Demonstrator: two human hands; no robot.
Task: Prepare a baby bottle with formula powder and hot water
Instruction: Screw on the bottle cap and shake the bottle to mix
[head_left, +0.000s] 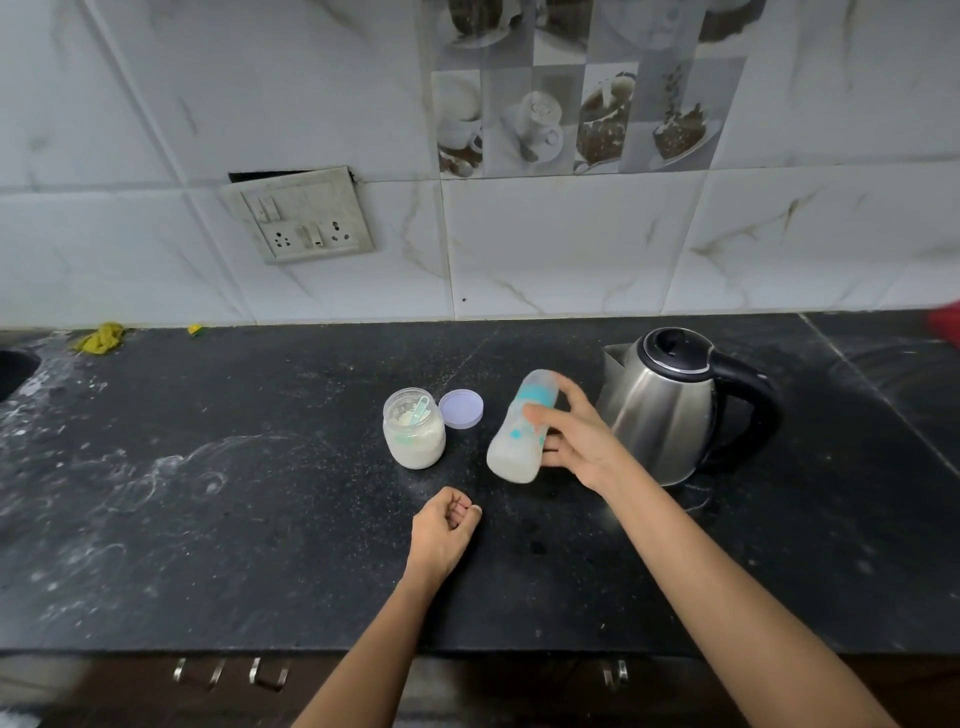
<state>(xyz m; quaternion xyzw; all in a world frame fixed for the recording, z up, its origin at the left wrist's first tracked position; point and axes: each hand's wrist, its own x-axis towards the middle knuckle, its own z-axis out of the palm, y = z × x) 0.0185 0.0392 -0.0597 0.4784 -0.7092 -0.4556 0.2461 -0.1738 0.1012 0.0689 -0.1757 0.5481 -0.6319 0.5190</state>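
One baby bottle (522, 426), milky contents, gripped by R hand (576, 441): thumb across front, fingers wrapped round from right side. Held between formula jar (414, 436) & kettle (670, 410), above counter (260, 493); base contact w/ counter cannot tell. Long axis tilted: base low & near, top end pointing up, away, slightly right toward kettle. L hand (441, 525) nearer the body, apart from bottle, fingers curled in, holding nothing. Probable step: shake/mix. R hand already placed; keep top clear of kettle.
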